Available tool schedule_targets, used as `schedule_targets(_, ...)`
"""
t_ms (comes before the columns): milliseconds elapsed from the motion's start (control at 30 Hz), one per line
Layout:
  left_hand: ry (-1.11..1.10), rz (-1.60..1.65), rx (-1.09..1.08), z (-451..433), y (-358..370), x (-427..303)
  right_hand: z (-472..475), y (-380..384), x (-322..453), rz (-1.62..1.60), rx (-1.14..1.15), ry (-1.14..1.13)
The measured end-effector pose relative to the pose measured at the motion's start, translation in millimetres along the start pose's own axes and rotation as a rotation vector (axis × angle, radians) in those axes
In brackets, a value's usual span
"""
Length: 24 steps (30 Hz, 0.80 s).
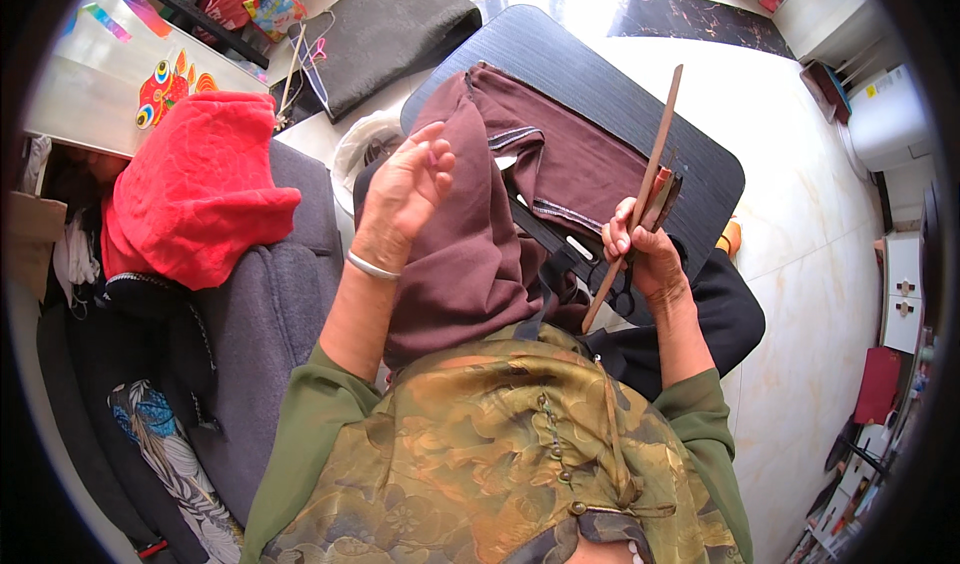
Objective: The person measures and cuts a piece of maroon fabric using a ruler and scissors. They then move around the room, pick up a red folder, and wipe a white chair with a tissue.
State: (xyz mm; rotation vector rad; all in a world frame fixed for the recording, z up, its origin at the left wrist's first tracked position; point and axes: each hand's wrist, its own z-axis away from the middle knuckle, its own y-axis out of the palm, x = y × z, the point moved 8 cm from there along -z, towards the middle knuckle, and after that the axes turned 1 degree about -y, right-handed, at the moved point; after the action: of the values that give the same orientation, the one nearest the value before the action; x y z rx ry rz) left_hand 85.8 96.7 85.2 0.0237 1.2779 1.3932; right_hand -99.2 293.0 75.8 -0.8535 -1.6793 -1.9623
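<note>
My left hand point(412, 181) is raised over the left side of the brown cloth point(457, 264), its fingers curled around a small pink piece point(433, 158). In my right hand point(645, 253) is a bundle: a long flat wooden stick point(660, 133), dark-handled scissors point(622, 301) and a red-tipped slim thing point(661, 179). The scissors' blades are partly hidden by the other items. Brown trousers-like cloth with overlocked edges spreads from my lap onto a dark folding table point(697, 166). My right hand is just above its right end.
A grey sofa point(300, 166) with a red cloth point(202, 189) on it stands at my left. Beyond the table's left edge are a lined waste bin point(367, 140) and a dark grey covered bench point(405, 28). Pale tiled floor point(810, 211) runs along the right.
</note>
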Motion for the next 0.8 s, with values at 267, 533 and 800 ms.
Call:
schedule_targets(267,0.178,-0.232,-0.16,5.1,-14.6,-26.2,6.1,-4.4,-2.3,0.186,-0.093,0.125)
schedule_targets(533,0.595,-2.115,-0.515,-47.3,1.5,-49.3,2.5,-0.6,13.9,-0.075,-0.013,-0.025)
schedule_targets(800,-0.232,-2.38,-0.289,-76.6,-10.5,-16.3,5.9,-4.2,9.9,0.12,-0.042,-0.012)
